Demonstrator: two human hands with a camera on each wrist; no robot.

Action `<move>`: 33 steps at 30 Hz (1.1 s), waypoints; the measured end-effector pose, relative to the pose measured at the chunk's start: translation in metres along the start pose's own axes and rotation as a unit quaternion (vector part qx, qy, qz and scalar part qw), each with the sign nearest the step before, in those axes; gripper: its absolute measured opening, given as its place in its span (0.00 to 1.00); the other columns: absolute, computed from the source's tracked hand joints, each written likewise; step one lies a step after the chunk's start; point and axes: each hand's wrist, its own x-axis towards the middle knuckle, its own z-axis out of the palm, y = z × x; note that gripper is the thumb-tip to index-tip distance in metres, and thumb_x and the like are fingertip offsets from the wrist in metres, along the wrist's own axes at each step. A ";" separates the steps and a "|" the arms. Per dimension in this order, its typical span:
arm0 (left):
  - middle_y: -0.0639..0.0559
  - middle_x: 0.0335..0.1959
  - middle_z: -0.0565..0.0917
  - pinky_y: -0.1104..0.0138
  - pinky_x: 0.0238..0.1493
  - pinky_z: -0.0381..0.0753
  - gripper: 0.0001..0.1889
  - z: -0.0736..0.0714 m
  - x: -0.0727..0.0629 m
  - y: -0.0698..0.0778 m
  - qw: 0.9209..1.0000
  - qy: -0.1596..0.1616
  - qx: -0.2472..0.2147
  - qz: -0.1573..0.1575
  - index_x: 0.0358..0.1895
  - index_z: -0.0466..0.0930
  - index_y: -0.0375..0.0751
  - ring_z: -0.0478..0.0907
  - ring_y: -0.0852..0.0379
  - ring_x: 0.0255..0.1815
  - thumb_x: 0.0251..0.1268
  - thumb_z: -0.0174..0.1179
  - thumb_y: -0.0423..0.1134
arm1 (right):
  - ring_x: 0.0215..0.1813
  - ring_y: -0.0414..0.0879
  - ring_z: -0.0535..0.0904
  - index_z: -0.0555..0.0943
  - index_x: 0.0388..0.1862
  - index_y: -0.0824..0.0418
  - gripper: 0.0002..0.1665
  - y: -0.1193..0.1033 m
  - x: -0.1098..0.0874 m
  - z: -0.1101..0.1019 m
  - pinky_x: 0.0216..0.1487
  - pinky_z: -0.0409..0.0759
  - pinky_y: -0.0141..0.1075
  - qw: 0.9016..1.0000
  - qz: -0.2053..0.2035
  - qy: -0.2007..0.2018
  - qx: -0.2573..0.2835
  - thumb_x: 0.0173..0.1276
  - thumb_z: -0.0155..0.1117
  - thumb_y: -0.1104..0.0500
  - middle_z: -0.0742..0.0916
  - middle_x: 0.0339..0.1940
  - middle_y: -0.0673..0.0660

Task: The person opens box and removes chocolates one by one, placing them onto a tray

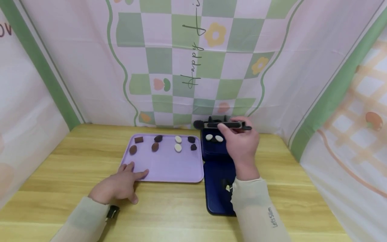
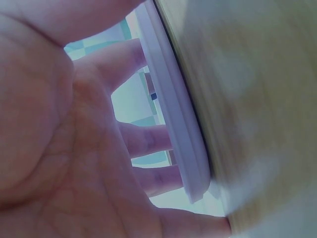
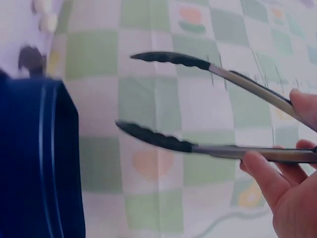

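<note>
My right hand [image 1: 243, 148] grips black-and-silver tongs [image 1: 229, 125] above the back of a dark blue box [image 1: 213, 155]. In the right wrist view, the two black scalloped tips of the tongs stand apart with nothing between them. White oval pieces [image 1: 209, 137] and a dark piece lie in the box. My left hand [image 1: 118, 185] rests its spread fingers on the near left corner of a lilac tray [image 1: 172, 169], thumb down by the table. Two rows of small chocolate-like pieces sit along the tray's far half: brown [image 1: 155, 147], white [image 1: 178, 148] and dark [image 1: 191, 139].
Toward me from the box lies its dark blue lid-like half [image 1: 216, 198], partly under my right sleeve, with a small pale and dark patch [image 1: 228, 188] on it. The tray's right edge stands close beside the box. A checked cloth [image 1: 187, 60] hangs behind the wooden table [image 1: 169, 215].
</note>
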 end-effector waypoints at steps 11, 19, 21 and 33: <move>0.21 0.75 0.44 0.24 0.59 0.52 0.52 0.001 0.001 0.000 1.000 0.001 0.009 -0.001 0.75 0.66 0.53 0.37 0.18 0.72 0.38 0.81 0.44 | 0.38 0.47 0.83 0.80 0.46 0.64 0.22 0.033 0.018 -0.026 0.43 0.81 0.38 0.990 0.066 0.011 -0.127 0.58 0.79 0.56 0.86 0.37 0.58; 0.21 0.75 0.44 0.24 0.59 0.51 0.52 0.000 -0.001 0.002 1.000 0.003 0.006 0.000 0.75 0.66 0.52 0.37 0.18 0.72 0.38 0.81 0.43 | 0.35 0.52 0.82 0.80 0.40 0.63 0.21 0.057 0.018 -0.022 0.43 0.80 0.44 0.982 0.056 -0.020 -0.178 0.55 0.81 0.56 0.86 0.31 0.59; 0.21 0.75 0.44 0.24 0.59 0.50 0.52 0.000 -0.001 0.002 1.000 0.003 0.005 0.000 0.75 0.66 0.53 0.37 0.18 0.72 0.37 0.81 0.43 | 0.34 0.52 0.81 0.80 0.38 0.62 0.20 0.061 0.017 -0.022 0.43 0.79 0.44 0.982 0.050 -0.021 -0.181 0.54 0.81 0.56 0.85 0.29 0.59; 0.21 0.75 0.44 0.23 0.59 0.48 0.52 0.000 -0.001 0.001 1.000 0.002 0.004 0.002 0.75 0.66 0.52 0.36 0.18 0.72 0.38 0.80 0.43 | 0.41 0.60 0.80 0.80 0.38 0.61 0.19 0.057 0.020 -0.024 0.48 0.78 0.51 0.968 0.074 -0.021 -0.239 0.55 0.80 0.54 0.85 0.33 0.59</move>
